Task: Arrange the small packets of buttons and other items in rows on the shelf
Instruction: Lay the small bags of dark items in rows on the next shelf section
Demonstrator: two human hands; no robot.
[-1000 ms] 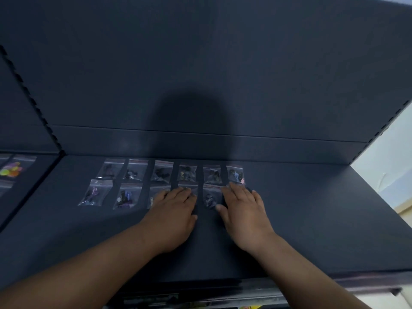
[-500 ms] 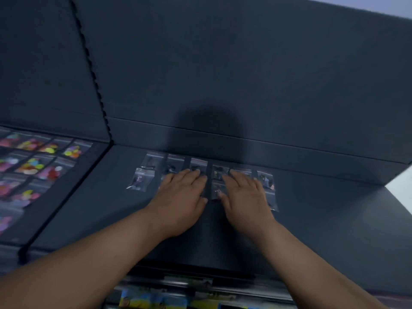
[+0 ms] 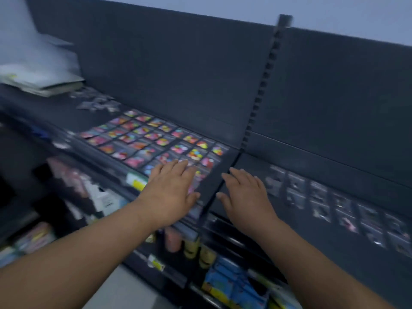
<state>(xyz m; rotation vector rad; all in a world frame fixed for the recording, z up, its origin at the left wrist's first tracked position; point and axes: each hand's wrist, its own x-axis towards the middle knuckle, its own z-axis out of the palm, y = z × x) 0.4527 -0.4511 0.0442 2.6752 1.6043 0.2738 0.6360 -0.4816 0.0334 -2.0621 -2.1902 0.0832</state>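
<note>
Head view: my left hand (image 3: 171, 192) lies spread flat on colourful packets (image 3: 156, 139); right hand (image 3: 245, 192) spread on the shelf (image 3: 301, 230).

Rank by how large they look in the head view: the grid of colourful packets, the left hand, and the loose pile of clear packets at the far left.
1. grid of colourful packets
2. left hand, though nearness to the camera inflates it
3. pile of clear packets, blurred and farthest away

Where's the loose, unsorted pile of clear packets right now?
In the head view, the loose clear packets lie far left on the shelf, beyond the grid of colourful packets and just right of the stacked papers.
</note>
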